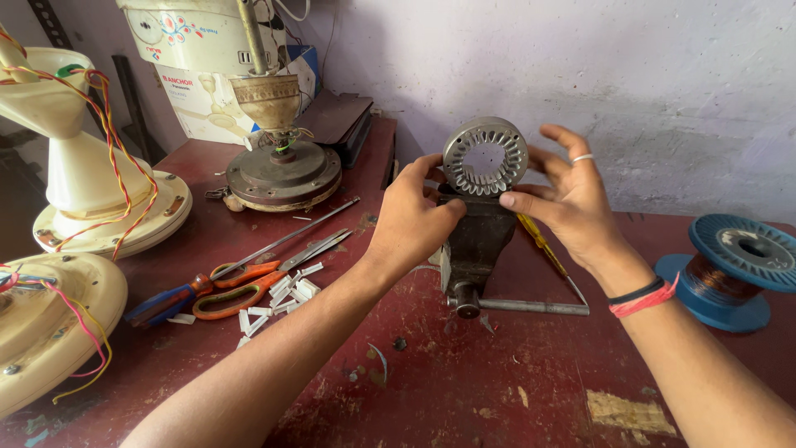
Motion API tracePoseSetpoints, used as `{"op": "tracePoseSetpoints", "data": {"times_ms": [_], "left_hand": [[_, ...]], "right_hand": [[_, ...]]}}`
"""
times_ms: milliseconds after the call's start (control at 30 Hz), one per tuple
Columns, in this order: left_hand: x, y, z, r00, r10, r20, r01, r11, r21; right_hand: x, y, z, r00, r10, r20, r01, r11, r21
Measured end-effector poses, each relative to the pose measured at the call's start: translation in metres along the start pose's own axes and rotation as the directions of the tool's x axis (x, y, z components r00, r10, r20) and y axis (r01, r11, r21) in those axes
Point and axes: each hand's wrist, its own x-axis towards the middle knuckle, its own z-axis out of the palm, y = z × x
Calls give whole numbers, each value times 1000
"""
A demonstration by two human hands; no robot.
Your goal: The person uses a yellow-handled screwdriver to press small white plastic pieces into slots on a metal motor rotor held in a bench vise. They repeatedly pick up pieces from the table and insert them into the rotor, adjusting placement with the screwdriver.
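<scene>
Fingers of both hands close loosely around a grey slotted metal ring (pixel 485 155), a motor core with teeth around its inner hole, which stands upright on top of a dark bench vise (pixel 474 241). On the left hand (pixel 412 217), fingertips (pixel 433 163) touch the ring's left edge, curled but not tightly; the thumb presses at the vise top just below the ring. On the right hand (pixel 565 199), fingers are spread apart, the upper ones hovering by the ring's right rim, the forefinger tip (pixel 507 199) touching just under the ring; one finger wears a silver band. Whether the vise jaws actually pinch the ring is hidden behind the hands, and the ring's lower edge cannot be made out.

Below the fingers the vise's handle bar (pixel 531 307) lies across the red worn table (pixel 464 390). Behind the right hand a yellow-handled screwdriver (pixel 539 241) is partly covered. Well to the right of the fingers sits a blue spool of copper wire (pixel 730 265), cut off by nothing but the wrist in front. Left of the fingers lie orange-handled scissors (pixel 249 286), small white strips (pixel 278 299) and a long metal rod (pixel 290 236). Farther left, behind, stands a fan motor housing (pixel 283 170), and cream fan parts with twisted wires (pixel 91 199) run off the frame's edge
</scene>
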Motion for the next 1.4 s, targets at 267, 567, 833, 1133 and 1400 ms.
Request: {"op": "tracePoseSetpoints", "data": {"times_ms": [267,567,833,1133,1400], "left_hand": [[-1,2,-1,1000,-23,1,23,999,-23],[-2,3,-3,999,-27,18,28,999,-35],[-2,1,-2,999,-32,27,34,998,-48],[28,3,-45,927,-123,353,32,967,254],[36,-27,-119,578,-782,235,61,328,943]], "right_hand": [[-1,11,1,990,135,39,-137,989,50],[0,7,4,992,125,17,-125,992,-28],[-1,9,7,989,145,8,-145,977,154],[2,22,11,993,119,-15,-116,984,135],[3,19,11,992,125,7,-126,990,68]]}}
